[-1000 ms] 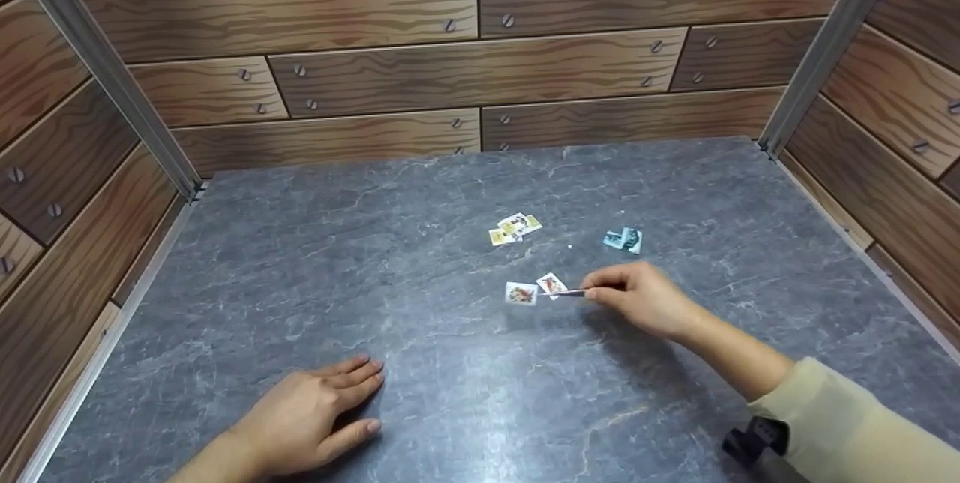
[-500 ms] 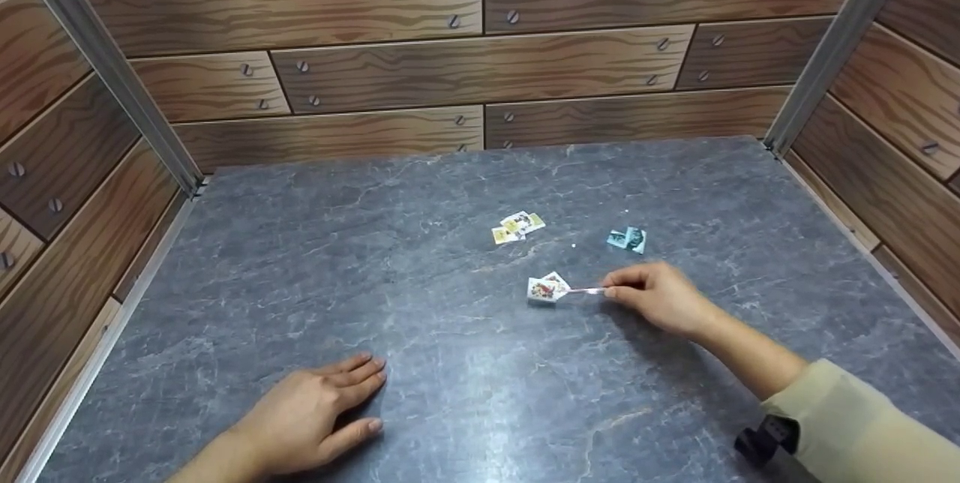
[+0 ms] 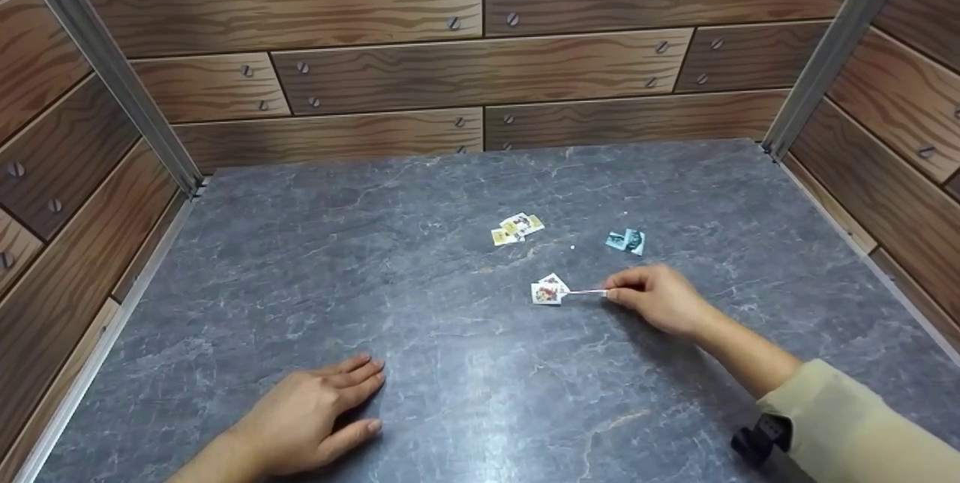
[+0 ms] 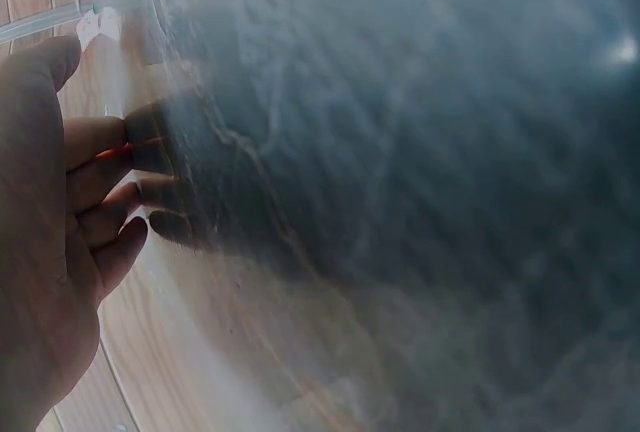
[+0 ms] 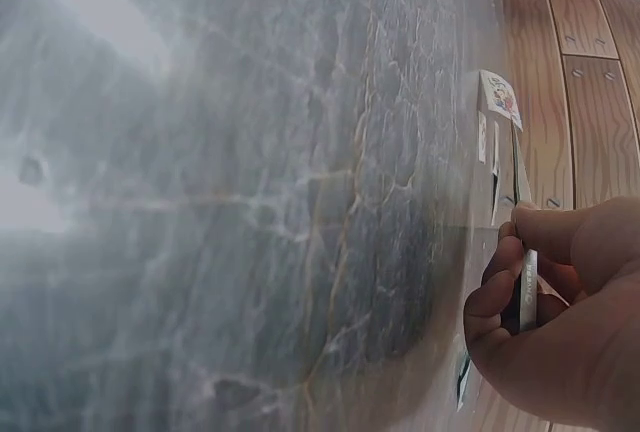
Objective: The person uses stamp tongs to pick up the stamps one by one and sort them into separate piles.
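My right hand [image 3: 660,299] pinches slim metal tweezers [image 5: 528,292], whose tip points left. At that tip is a small white picture card [image 3: 546,294] with a red figure. It overlaps a similar card [image 3: 553,278] behind it; whether it touches the table cannot be told. My left hand [image 3: 306,412] rests on the table at the lower left, fingers extended and holding nothing. In the left wrist view, its fingers [image 4: 110,202] are seen beside the grey surface.
Several yellow-and-white cards [image 3: 517,226] lie overlapping farther back. Two blue cards [image 3: 634,241] lie right of them, beyond my right hand. A tiny white speck [image 3: 573,247] is between the groups. Wood-patterned walls [image 3: 375,78] enclose the grey marbled table [image 3: 337,243].
My right hand has moved right with the tweezers, bringing the held card over the other red-figured card, then slightly lower. The left hand has stayed in place.
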The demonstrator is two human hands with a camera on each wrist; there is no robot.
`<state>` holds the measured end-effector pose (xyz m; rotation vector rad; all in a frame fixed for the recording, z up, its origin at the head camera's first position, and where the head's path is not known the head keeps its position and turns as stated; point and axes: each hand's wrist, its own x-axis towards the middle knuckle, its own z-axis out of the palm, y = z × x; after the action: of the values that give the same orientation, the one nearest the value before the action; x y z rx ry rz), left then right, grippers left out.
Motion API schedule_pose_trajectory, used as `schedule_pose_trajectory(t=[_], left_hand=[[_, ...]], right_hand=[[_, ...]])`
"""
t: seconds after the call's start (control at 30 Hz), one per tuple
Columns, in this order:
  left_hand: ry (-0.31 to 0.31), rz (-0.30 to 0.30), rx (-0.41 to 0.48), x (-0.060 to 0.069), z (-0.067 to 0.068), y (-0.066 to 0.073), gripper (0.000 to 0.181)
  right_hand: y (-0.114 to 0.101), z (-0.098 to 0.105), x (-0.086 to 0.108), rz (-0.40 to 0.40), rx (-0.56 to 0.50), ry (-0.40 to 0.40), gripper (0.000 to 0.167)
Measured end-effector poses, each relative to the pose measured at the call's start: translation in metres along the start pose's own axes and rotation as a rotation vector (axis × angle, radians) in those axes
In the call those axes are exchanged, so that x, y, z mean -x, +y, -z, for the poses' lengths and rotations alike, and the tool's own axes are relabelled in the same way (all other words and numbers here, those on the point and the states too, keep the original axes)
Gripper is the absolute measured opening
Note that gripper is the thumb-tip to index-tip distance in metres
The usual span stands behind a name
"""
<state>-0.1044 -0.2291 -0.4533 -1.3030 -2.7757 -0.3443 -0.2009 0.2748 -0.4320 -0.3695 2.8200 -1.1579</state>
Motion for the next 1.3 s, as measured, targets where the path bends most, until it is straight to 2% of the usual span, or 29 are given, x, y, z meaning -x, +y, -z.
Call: schedule_pose_trajectory(t=[0.27, 0.6, 0.97, 1.17, 1.3], left_hand=[[0.012, -0.008, -0.009, 0.0, -0.001, 0.0, 0.058], [-0.006, -0.002, 0.005, 0.0, 0.0, 0.0, 0.059], [0.019, -0.007, -0.011, 0.0, -0.002, 0.001, 0.058], [0.023, -0.005, -0.015, 0.001, -0.002, 0.0, 0.058], [0.024, -0.006, -0.013, 0.0, -0.002, 0.001, 0.058]], right_hand=[[0.002, -0.001, -0.002, 0.003, 0.017, 0.014, 0.015], [0.006, 0.0, -0.002, -0.007, 0.025, 0.008, 0.013], [0.011, 0.004, -0.001, -0.021, 0.066, 0.032, 0.015], [0.009, 0.005, 0.002, -0.014, 0.019, 0.043, 0.017], [0.005, 0.001, 0.006, 0.021, -0.048, 0.006, 0.018]])
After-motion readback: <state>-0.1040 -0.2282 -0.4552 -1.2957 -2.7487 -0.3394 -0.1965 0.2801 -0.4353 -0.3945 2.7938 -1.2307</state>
